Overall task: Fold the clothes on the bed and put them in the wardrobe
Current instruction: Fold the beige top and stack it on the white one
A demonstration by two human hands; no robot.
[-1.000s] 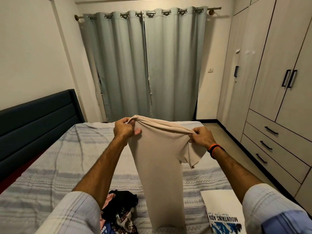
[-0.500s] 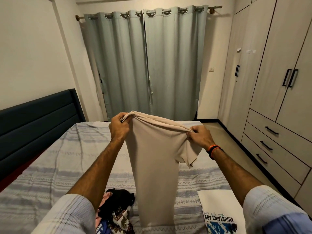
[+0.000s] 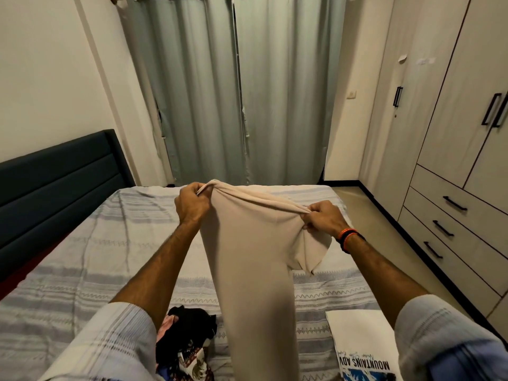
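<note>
— What have you got hold of?

— A beige T-shirt, already doubled lengthwise; my left hand pinches one top corner, my right hand is clamped on the other where the sleeves bunch; the top edge sags between them and the body hangs in a long panel over the bed.

— How do you finish it cleanly?

— I'd draw the two hands apart until that top edge goes taut; then lower the hem onto the striped bedspread first, lay the rest down flat, tuck the loose sleeves in under my right hand and fold bottom to top; rushing would, I think, leave the sleeves sticking out.

— What's the cloth like?

— Soft, thin knit, matte, limp enough to drape without creases; it should smooth with one pass of the palm.

— And the rest?

— A folded white printed T-shirt lies near my right sleeve; a dark, crumpled pile of clothes waits by my left; the wardrobe stands shut on my right.
</note>
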